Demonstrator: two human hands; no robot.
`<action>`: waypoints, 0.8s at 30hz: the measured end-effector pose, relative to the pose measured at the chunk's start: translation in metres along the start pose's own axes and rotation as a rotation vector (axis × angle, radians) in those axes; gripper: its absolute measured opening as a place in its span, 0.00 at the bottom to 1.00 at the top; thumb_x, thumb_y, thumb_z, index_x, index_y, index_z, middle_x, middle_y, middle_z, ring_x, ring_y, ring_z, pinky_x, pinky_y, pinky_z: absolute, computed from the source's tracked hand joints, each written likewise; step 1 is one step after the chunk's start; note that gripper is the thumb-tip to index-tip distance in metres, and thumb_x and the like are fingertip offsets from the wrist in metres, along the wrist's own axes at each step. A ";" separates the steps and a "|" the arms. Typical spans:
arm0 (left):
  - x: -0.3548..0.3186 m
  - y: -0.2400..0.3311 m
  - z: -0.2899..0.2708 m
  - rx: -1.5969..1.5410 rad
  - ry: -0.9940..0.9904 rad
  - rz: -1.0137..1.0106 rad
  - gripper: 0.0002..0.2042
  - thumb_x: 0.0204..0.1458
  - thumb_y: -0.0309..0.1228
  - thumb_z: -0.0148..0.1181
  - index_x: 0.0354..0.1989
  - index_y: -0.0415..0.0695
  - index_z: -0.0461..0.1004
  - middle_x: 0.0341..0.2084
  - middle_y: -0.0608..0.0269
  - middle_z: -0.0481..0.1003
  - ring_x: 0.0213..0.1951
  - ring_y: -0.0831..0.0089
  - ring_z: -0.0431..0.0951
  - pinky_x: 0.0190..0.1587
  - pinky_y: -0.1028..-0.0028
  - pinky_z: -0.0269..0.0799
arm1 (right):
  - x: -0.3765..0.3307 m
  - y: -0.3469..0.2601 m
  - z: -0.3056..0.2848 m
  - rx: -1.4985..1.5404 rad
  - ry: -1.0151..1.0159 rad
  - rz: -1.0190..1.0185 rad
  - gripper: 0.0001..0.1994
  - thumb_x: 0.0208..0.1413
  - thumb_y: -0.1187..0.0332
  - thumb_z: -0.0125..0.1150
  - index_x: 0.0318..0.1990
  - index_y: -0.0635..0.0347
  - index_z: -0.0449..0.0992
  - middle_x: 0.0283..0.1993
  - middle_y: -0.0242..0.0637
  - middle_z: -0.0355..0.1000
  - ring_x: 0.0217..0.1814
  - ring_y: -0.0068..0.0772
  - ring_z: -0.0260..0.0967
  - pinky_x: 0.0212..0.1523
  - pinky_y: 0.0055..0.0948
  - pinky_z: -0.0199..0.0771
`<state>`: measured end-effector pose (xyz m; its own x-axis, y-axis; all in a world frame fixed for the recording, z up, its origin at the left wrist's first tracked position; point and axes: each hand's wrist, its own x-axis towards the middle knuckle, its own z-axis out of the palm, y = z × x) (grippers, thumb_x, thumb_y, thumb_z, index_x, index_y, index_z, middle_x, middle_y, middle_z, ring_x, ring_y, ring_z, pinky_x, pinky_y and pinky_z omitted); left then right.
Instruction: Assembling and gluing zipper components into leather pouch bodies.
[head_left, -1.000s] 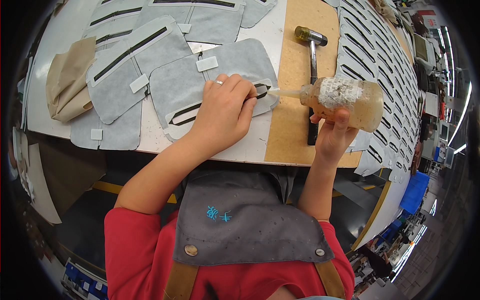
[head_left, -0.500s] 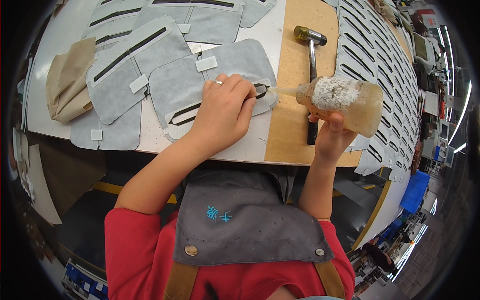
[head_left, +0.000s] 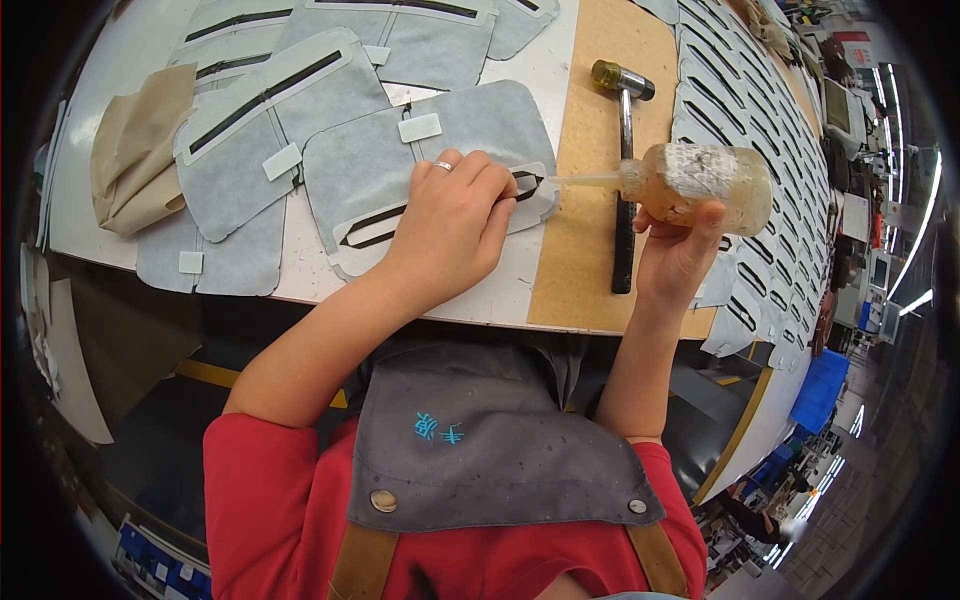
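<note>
White worktable [head_left: 500, 285] bears grey panel [head_left: 350, 160]; bottle [head_left: 748, 195], cloudy amber, worn white label [head_left: 697, 168], more level, drawn slightly right versus earlier; right hand [head_left: 675, 255] grips it, spout [head_left: 590, 180] by panel's right end; left hand [head_left: 450, 220] curled on panel, cannot tell if pinching.

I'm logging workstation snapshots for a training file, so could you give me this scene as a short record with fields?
left hand: fingers bent, resting on a grey panel
right hand: gripping a cloudy, stained bottle tipped onto its side
nozzle: points left, its tip by the right end of the panel's black-edged slot; contact unclear
hammer: lying on a brown board, unheld
left side: more grey panels, overlapping; beige cloth, crumpled
right side: rows of slotted grey pieces
</note>
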<state>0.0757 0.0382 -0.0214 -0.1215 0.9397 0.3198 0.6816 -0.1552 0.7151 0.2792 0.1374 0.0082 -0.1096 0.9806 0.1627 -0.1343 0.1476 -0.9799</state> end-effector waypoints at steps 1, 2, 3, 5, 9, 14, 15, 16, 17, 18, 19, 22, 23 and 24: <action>0.000 0.000 0.000 0.007 0.006 0.006 0.03 0.49 0.23 0.57 0.31 0.43 0.71 0.31 0.63 0.70 0.37 0.63 0.69 0.40 0.65 0.57 | 0.000 0.000 0.002 -0.001 -0.001 0.000 0.35 0.50 0.38 0.62 0.52 0.61 0.67 0.41 0.37 0.72 0.30 0.28 0.71 0.24 0.25 0.73; 0.000 0.000 0.001 0.006 0.007 0.005 0.03 0.49 0.23 0.57 0.31 0.43 0.71 0.31 0.63 0.70 0.37 0.63 0.69 0.40 0.65 0.57 | 0.001 -0.001 0.003 0.002 -0.038 -0.042 0.33 0.51 0.43 0.64 0.52 0.62 0.66 0.42 0.37 0.72 0.33 0.29 0.72 0.24 0.27 0.74; 0.000 0.000 0.001 0.007 0.004 0.004 0.03 0.49 0.23 0.57 0.31 0.43 0.71 0.31 0.63 0.70 0.37 0.63 0.68 0.40 0.65 0.57 | 0.001 -0.003 0.005 0.006 -0.075 -0.085 0.31 0.52 0.48 0.66 0.52 0.63 0.65 0.43 0.38 0.71 0.37 0.31 0.74 0.24 0.28 0.75; 0.001 0.000 0.001 0.006 0.001 0.003 0.03 0.49 0.23 0.57 0.31 0.43 0.71 0.31 0.63 0.70 0.37 0.63 0.68 0.40 0.65 0.57 | 0.001 -0.005 0.011 -0.007 -0.093 -0.100 0.31 0.52 0.51 0.68 0.53 0.64 0.64 0.43 0.37 0.71 0.37 0.30 0.74 0.23 0.28 0.75; 0.000 -0.001 0.002 -0.007 0.019 0.016 0.04 0.49 0.23 0.58 0.32 0.43 0.70 0.29 0.64 0.69 0.34 0.64 0.66 0.40 0.66 0.56 | 0.000 -0.004 0.013 0.003 -0.174 -0.088 0.33 0.49 0.58 0.73 0.56 0.65 0.62 0.47 0.37 0.70 0.43 0.30 0.72 0.35 0.30 0.79; 0.000 -0.001 0.002 -0.001 0.019 0.015 0.04 0.49 0.23 0.58 0.32 0.43 0.70 0.29 0.63 0.69 0.34 0.63 0.66 0.40 0.66 0.56 | -0.002 0.000 0.002 -0.148 -0.160 -0.183 0.38 0.45 0.60 0.76 0.60 0.65 0.60 0.53 0.38 0.68 0.54 0.32 0.68 0.53 0.32 0.73; -0.001 -0.001 0.003 -0.001 0.023 0.021 0.04 0.49 0.23 0.58 0.32 0.43 0.70 0.29 0.63 0.69 0.34 0.63 0.66 0.40 0.66 0.56 | -0.004 -0.003 0.006 -0.126 -0.158 -0.197 0.40 0.44 0.60 0.77 0.61 0.64 0.60 0.55 0.38 0.67 0.57 0.32 0.67 0.58 0.32 0.69; -0.001 -0.002 0.003 0.000 0.027 0.028 0.04 0.49 0.23 0.58 0.32 0.44 0.70 0.29 0.63 0.69 0.34 0.63 0.66 0.40 0.66 0.56 | -0.005 -0.002 0.008 -0.126 -0.158 -0.198 0.40 0.44 0.60 0.77 0.61 0.64 0.60 0.55 0.38 0.67 0.57 0.32 0.67 0.58 0.32 0.69; -0.001 -0.002 0.003 0.000 0.026 0.030 0.04 0.49 0.23 0.58 0.32 0.44 0.70 0.29 0.63 0.69 0.34 0.63 0.66 0.40 0.66 0.56 | -0.005 0.000 0.012 -0.127 -0.159 -0.233 0.40 0.43 0.60 0.77 0.61 0.65 0.60 0.55 0.38 0.67 0.57 0.32 0.67 0.57 0.33 0.70; -0.001 -0.002 0.003 0.003 0.031 0.030 0.04 0.49 0.23 0.58 0.32 0.44 0.70 0.29 0.63 0.69 0.34 0.63 0.66 0.40 0.66 0.56 | -0.006 0.000 0.014 -0.128 -0.158 -0.269 0.40 0.43 0.59 0.77 0.61 0.65 0.60 0.55 0.39 0.67 0.57 0.32 0.67 0.56 0.33 0.71; 0.000 -0.002 0.002 0.006 0.036 0.031 0.04 0.49 0.23 0.58 0.32 0.44 0.70 0.29 0.63 0.69 0.34 0.63 0.66 0.40 0.65 0.56 | -0.005 0.001 0.015 -0.127 -0.154 -0.271 0.40 0.43 0.59 0.77 0.61 0.65 0.60 0.55 0.39 0.67 0.57 0.32 0.67 0.56 0.33 0.71; 0.000 -0.003 0.003 -0.001 0.026 0.031 0.03 0.49 0.23 0.58 0.32 0.43 0.70 0.28 0.63 0.69 0.34 0.64 0.66 0.40 0.65 0.56 | -0.006 0.003 0.015 -0.234 -0.219 -0.387 0.41 0.42 0.59 0.78 0.60 0.65 0.61 0.55 0.39 0.67 0.57 0.33 0.67 0.55 0.33 0.72; 0.000 -0.003 0.003 0.002 0.025 0.035 0.03 0.49 0.23 0.58 0.32 0.43 0.70 0.28 0.63 0.69 0.34 0.64 0.66 0.40 0.65 0.56 | -0.005 0.002 0.012 -0.251 -0.221 -0.411 0.41 0.41 0.60 0.79 0.60 0.65 0.61 0.55 0.39 0.67 0.57 0.33 0.67 0.55 0.34 0.72; 0.000 -0.003 0.003 0.002 0.024 0.037 0.03 0.50 0.23 0.58 0.31 0.43 0.70 0.28 0.63 0.69 0.34 0.64 0.67 0.40 0.66 0.57 | -0.004 0.001 0.009 -0.267 -0.222 -0.435 0.41 0.40 0.61 0.79 0.60 0.65 0.61 0.55 0.38 0.67 0.57 0.33 0.67 0.55 0.34 0.72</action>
<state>0.0759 0.0396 -0.0252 -0.1136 0.9256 0.3611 0.6877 -0.1891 0.7009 0.2711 0.1328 0.0081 -0.3088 0.7754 0.5508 0.0376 0.5886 -0.8076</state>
